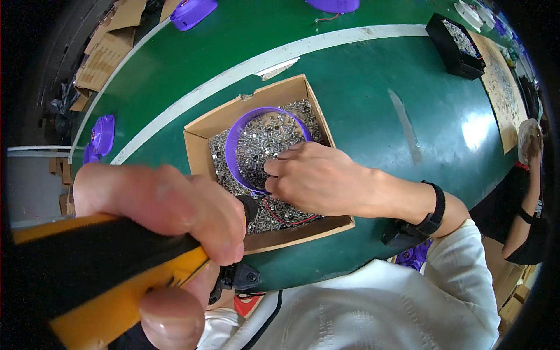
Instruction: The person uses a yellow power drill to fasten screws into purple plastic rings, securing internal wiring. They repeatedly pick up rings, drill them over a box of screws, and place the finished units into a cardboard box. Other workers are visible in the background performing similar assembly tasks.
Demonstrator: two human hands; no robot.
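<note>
My left hand (169, 204) is wrapped around a yellow-and-black power drill (105, 268), large and close at the lower left. The drill's dark round front end (249, 207) points toward an open cardboard box (198, 153). Many small silvery screws (224, 175) cover the box's bottom. Over them sits a purple plastic ring-shaped part (231, 149), with screws visible through its opening. Closed over the ring's right side is my right hand (315, 175), its fingers curled inward past the rim; the thumb and fingertips are hidden. A red wire (283, 221) trails below this hand.
A black bin (458, 49) with small metal pieces stands at the far right of the green table (367, 111). Purple parts (103, 134) sit at the left and far edges. A white strip (221, 73) curves behind the box. At right, another person's arm (522, 221) reaches in.
</note>
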